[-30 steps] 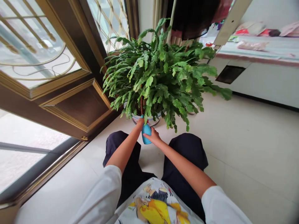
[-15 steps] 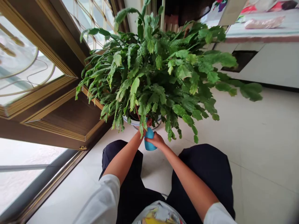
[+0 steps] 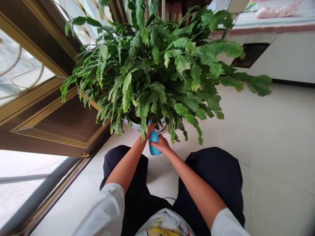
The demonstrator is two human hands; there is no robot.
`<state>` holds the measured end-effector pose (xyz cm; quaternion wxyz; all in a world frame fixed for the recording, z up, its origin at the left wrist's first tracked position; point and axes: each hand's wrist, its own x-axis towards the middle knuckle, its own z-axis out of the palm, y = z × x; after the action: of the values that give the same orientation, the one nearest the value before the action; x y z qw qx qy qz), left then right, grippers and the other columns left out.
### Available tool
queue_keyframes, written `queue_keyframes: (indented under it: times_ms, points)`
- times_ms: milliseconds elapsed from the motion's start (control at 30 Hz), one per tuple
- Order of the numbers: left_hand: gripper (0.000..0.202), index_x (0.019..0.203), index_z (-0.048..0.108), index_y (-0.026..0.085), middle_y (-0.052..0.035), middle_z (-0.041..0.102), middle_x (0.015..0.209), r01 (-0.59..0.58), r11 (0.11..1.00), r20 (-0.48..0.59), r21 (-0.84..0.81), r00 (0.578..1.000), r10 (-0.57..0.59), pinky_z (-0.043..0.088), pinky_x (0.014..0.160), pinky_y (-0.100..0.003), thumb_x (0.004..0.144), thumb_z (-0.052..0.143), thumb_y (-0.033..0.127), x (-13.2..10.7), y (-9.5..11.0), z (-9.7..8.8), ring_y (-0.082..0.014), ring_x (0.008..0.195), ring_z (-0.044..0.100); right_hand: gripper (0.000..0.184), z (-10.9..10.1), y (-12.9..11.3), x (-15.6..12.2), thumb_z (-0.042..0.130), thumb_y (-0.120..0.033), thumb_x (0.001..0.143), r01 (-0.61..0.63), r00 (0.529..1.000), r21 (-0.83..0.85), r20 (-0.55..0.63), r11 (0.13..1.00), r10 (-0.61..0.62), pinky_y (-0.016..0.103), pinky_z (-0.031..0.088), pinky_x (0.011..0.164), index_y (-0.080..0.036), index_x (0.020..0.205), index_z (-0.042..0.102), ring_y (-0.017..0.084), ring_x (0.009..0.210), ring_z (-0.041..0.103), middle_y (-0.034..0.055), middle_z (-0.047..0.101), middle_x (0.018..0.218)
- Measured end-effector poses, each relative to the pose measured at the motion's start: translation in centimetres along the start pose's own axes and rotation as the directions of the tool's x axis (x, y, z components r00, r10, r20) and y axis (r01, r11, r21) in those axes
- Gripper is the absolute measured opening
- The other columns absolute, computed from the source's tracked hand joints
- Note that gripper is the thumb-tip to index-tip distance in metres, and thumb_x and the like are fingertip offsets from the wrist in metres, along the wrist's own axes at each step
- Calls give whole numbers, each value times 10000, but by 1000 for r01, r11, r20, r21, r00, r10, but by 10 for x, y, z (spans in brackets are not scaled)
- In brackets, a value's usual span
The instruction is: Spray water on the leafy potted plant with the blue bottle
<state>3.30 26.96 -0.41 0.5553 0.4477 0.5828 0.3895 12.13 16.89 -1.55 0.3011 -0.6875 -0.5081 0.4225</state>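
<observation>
A small blue bottle (image 3: 154,144) is held in front of me, just under the hanging leaves of a large green potted plant (image 3: 162,68). My right hand (image 3: 161,144) is wrapped round the bottle's body. My left hand (image 3: 150,127) is closed on the bottle's top, partly hidden by leaves. The plant's white pot (image 3: 134,124) shows only as a rim beneath the foliage, right behind the bottle. My knees in dark trousers are on either side below.
A brown wooden window frame (image 3: 61,121) with glass panes runs along the left. Pale floor tiles (image 3: 270,141) spread to the right. A white low counter (image 3: 290,55) with a dark opening stands at the back right, with items on top.
The view has moved closer to the plant, which now fills more of the frame. Both hands stay on the blue bottle and have lifted it slightly toward the pot.
</observation>
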Motion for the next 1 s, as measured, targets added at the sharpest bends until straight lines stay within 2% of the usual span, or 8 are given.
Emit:
queue_keyframes:
  times_ms: [133,233,300,367,433,600,833,1000]
  points:
    - [355,984,679,178,-94,712,936,45,999,99,-20,994,-43,549,791,-353,805,742,478,-13,-7,-15,-242,907,680,494,0,3,-3,806,-436,675,-35,999,73,-30,997,37,338,534,725,-233,1060,573,283,967,714,68,736,999]
    - [673,1313,581,268,-121,689,1180,149,989,257,-23,956,-139,555,776,-394,766,735,629,-37,-29,-28,-301,1051,672,495,-9,13,-5,802,-427,678,-47,996,132,-70,990,57,358,539,776,-229,1066,567,283,985,708,85,730,1046]
    - [891,1442,458,327,-140,647,1294,279,960,488,-2,838,-243,552,814,-434,705,713,757,-58,-46,-38,-326,1105,663,513,-16,22,-9,808,-411,658,-18,996,157,-86,987,31,373,540,811,-228,1068,560,282,989,700,85,723,1060]
    - [1042,1504,364,345,-171,622,1334,381,924,680,31,670,-299,543,850,-474,645,699,829,-79,-62,-47,-335,1096,676,509,-21,29,-13,798,-415,652,34,996,169,-88,985,-19,387,539,820,-231,1061,556,280,973,691,72,719,1036]
    - [1142,1540,289,350,-190,586,1380,359,932,754,44,601,-267,533,891,-491,600,806,744,-96,-72,-54,-330,1098,679,488,-23,32,-19,751,-452,692,109,993,201,-74,974,-95,394,538,820,-222,1072,547,276,970,679,78,707,1037]
    - [1237,1551,259,276,-201,542,1400,169,986,576,-10,806,-133,566,848,-418,547,924,558,-118,-78,-64,-334,1180,608,449,-10,20,-31,712,-469,744,253,965,259,5,932,-263,389,520,912,-223,1076,535,248,1019,649,69,677,1079]
    - [1149,1483,375,199,-175,570,1364,97,993,587,72,801,-120,543,915,-412,525,935,495,-121,-75,-76,-335,1208,581,688,9,8,-18,755,-434,669,299,946,386,-236,873,-220,411,537,951,-224,1259,471,265,1124,646,126,631,1246]
    - [1172,1487,342,197,-205,562,1341,194,967,548,166,797,-254,566,674,-339,523,909,549,-128,-82,-72,-346,1123,615,316,7,-5,-4,678,-404,710,214,972,283,-155,935,-175,387,550,879,-241,972,609,259,977,699,50,736,999]
